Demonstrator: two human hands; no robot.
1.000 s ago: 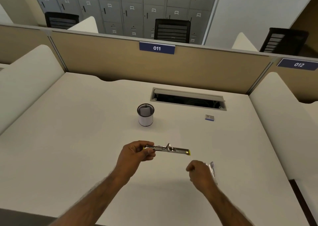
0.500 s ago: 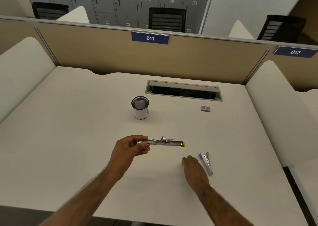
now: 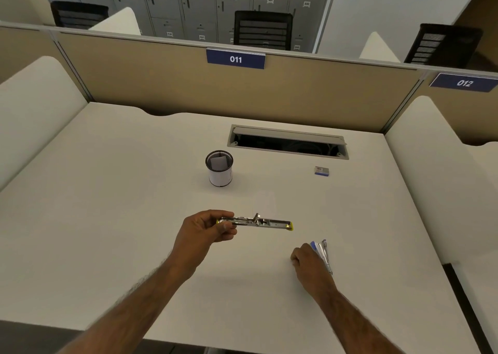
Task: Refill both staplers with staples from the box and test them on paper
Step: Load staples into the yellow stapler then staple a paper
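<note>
My left hand [image 3: 204,232] grips one end of a yellow-tipped metal stapler [image 3: 256,222], which is opened out flat and held level just above the white desk [image 3: 107,192]. My right hand [image 3: 310,262] rests on the desk with curled fingers, pressed against a blue stapler [image 3: 322,254] lying along its far side. I cannot tell whether the fingers hold it. The small staple box [image 3: 321,171] lies farther back on the right. A pale sheet of paper [image 3: 265,201] is faintly visible behind the yellow stapler.
A mesh pen cup [image 3: 219,169] with a folded paper inside stands at the desk's middle. Behind it is an open cable hatch [image 3: 288,142]. A tan partition [image 3: 161,89] closes the back, with white side panels left and right.
My right hand set the blue stapler down on the desk, opened beside it, and now curls against it again. My left hand has kept the yellow stapler steady.
</note>
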